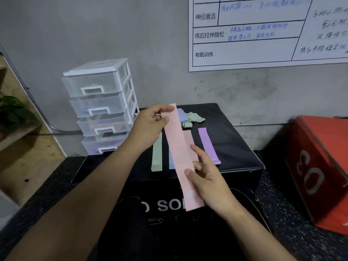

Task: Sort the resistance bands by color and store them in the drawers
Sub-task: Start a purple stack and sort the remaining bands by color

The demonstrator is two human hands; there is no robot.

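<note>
A long pink resistance band [178,153] is stretched out flat above the black box [235,147]. My left hand [150,125] pinches its far end between thumb and fingers. My right hand [205,174] holds its near part, thumb on top. Flat on the box lie a green band [156,155], a blue band [171,162] mostly hidden under the held one, another pink band [191,146] and a purple band [209,146]. A loose heap of green and blue bands [190,117] sits at the box's far edge. The clear drawer unit [101,106] stands left of the box, its drawers closed.
A red box [318,170] stands on the floor to the right. A wooden shelf [17,132] with a plant [13,110] is at the left. A white printed chart [263,31] hangs on the grey wall behind.
</note>
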